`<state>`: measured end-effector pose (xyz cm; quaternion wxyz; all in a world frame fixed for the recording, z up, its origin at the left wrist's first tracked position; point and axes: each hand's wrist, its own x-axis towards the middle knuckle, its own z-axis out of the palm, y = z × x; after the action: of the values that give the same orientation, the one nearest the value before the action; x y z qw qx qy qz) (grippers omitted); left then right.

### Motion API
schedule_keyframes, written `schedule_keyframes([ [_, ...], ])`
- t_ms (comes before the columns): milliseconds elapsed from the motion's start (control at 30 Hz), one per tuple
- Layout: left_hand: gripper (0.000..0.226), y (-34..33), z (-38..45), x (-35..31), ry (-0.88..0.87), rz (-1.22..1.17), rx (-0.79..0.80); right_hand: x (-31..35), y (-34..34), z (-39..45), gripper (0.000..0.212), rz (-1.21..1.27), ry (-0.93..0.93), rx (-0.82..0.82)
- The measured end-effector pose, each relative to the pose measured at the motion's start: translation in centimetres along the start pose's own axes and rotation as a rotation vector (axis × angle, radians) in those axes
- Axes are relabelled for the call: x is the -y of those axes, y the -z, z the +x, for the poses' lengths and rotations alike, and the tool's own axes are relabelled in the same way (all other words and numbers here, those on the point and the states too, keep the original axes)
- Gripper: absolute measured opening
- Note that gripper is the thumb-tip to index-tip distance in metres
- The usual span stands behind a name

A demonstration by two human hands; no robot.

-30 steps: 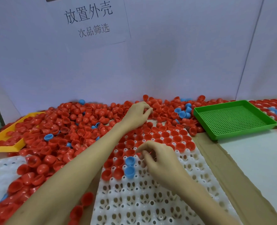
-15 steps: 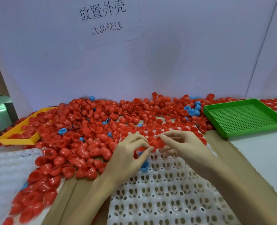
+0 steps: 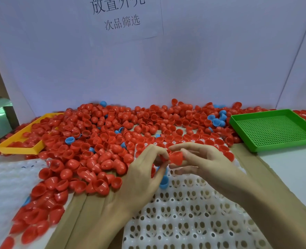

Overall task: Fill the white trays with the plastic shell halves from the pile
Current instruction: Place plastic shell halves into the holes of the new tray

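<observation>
Holding a red plastic shell half [image 3: 176,157] above the far part of the white moulded plastic tray [image 3: 190,218], pinched in the right hand [image 3: 207,164] between thumb and forefinger, remaining fingers loosely spread. Meeting it from the other side with the left hand [image 3: 145,173], thumb and forefinger tips pinched at or just beside the shell's left edge; cannot tell whether gripping a second, nested piece or the same one. Probably raised off the tray like this for separating or turning before seating. Lying on its side in the grip: axis roughly level, running left to right, wider rim apparently toward the left hand, narrower end toward the right palm. Needing a turn, most likely, to sit in a pocket like the seated ones.

Elsewhere in the head view: far rows of the tray already filled with red halves, near pockets open, one blue plastic shell half [image 3: 164,182] seated just below the left fingers. Spread along the far and left sides of the tabletop, the pile of red and blue shell halves [image 3: 94,141], overlapping a yellow plastic frame [image 3: 19,149] at the far left. Sitting at the far right, a green perforated plastic tray [image 3: 274,130].
</observation>
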<state>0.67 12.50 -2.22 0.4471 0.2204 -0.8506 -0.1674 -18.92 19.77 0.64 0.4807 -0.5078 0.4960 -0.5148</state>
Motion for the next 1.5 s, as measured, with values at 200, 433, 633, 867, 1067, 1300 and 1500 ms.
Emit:
schedule_keyframes([
  [200,0.024,0.3,-0.1,-0.3,0.234,-0.216,0.026,0.4,-0.6,-0.4,0.024,-0.160,0.102,0.001],
  [433,0.028,0.7,0.2,-0.2,0.302,-0.292,0.025,-0.3,-1.2,0.0,0.025,-0.081,0.037,-0.126],
  [633,0.019,0.7,0.2,-0.2,0.337,-0.285,0.004,-0.2,-1.1,-0.1,0.031,-0.206,0.036,-0.114],
  [867,0.006,0.8,0.2,-0.4,0.323,-0.218,-0.039,-0.3,-1.3,-0.3,0.025,-0.325,0.177,-0.122],
  [1067,0.008,0.9,0.1,-0.4,0.306,-0.196,-0.032,-0.1,-0.9,-0.3,0.030,-0.343,0.158,-0.086],
  [1300,0.011,0.6,0.2,-0.4,0.260,-0.170,-0.040,-0.4,-1.2,-0.1,0.040,-0.299,0.110,-0.152],
  [1500,0.016,0.9,0.2,0.2,0.421,-0.394,0.005,-0.5,-1.1,-0.1,0.034,-0.417,0.096,-0.004],
])
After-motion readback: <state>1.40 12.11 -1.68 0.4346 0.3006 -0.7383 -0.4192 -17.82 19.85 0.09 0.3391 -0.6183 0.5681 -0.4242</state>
